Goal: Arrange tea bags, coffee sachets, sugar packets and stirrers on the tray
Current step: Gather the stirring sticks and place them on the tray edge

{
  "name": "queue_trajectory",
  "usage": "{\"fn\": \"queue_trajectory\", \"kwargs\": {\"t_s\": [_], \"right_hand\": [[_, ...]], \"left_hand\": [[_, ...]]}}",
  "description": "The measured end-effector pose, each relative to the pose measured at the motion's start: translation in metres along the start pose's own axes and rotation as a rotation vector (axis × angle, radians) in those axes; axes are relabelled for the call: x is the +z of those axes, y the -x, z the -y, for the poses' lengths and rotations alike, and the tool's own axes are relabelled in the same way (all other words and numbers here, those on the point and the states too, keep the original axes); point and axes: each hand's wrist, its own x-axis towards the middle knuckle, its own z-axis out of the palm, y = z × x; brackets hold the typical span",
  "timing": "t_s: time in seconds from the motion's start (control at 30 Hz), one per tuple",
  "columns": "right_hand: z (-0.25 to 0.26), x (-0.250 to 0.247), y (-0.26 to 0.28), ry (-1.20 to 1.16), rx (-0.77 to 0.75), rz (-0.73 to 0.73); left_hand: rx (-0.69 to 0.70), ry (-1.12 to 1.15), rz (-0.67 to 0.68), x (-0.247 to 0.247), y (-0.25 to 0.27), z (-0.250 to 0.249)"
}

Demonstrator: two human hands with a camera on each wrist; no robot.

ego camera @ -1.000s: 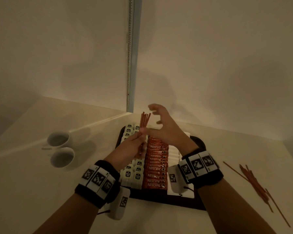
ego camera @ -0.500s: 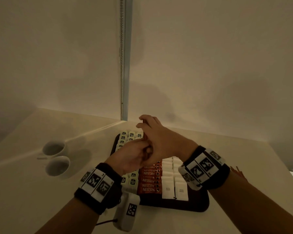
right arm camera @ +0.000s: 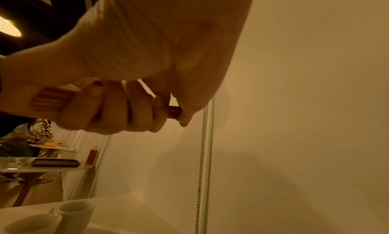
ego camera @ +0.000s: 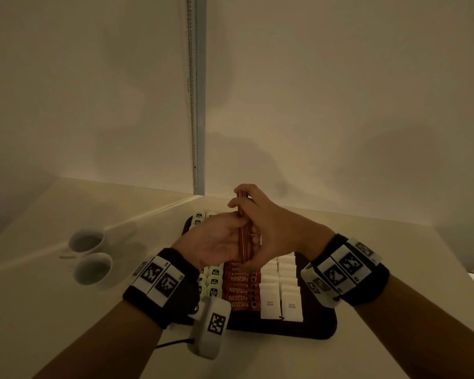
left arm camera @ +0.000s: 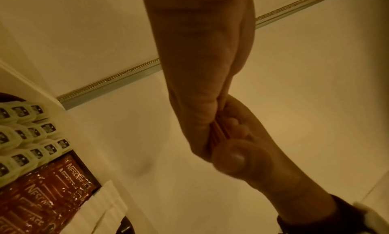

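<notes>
Both hands clasp one bundle of stirrers (ego camera: 243,236) between them, above the far half of the tray (ego camera: 316,328). The right hand (ego camera: 271,228) has its fingers curled round the upper part of the reddish-brown bundle, whose top ends stick out just past the forefinger. The left hand (ego camera: 216,239) lies palm up against the lower part, fingers folded over the sticks and meeting the right hand's fingers. In the left wrist view the stirrers (left arm camera: 219,132) show as a tight fan squeezed between the left palm and the right hand's fingertips (left arm camera: 242,129); in the right wrist view the bundle (right arm camera: 52,98) comes out on both sides of the closed fist.

On the dark tray below lie rows of tea bags (ego camera: 214,280) on the left, red Nescafe coffee sachets (ego camera: 240,289) in the middle and white sugar packets (ego camera: 281,294) on the right, the rows touching side by side. A strip of bare tray runs along its right and near rims. Two white cups (ego camera: 89,255) stand on the table (ego camera: 39,310) well left of the tray. The wall and a bead chain (ego camera: 192,105) rise close behind the tray's far edge.
</notes>
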Motion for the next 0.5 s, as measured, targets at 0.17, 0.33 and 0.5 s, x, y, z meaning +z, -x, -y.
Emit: {"fn": "queue_trajectory", "kwargs": {"t_s": [0.17,0.33,0.5], "right_hand": [[-0.006,-0.004,0.005,0.004,-0.026,-0.009],[-0.01,0.001,0.01,0.018,-0.028,-0.042],[-0.016,0.002,0.013,0.05,-0.031,-0.035]], "left_hand": [[-0.055,0.042,0.009,0.007,-0.004,0.003],[-0.051,0.066,-0.016,0.012,-0.01,0.004],[-0.057,0.012,-0.013,0.013,-0.012,0.007]]}}
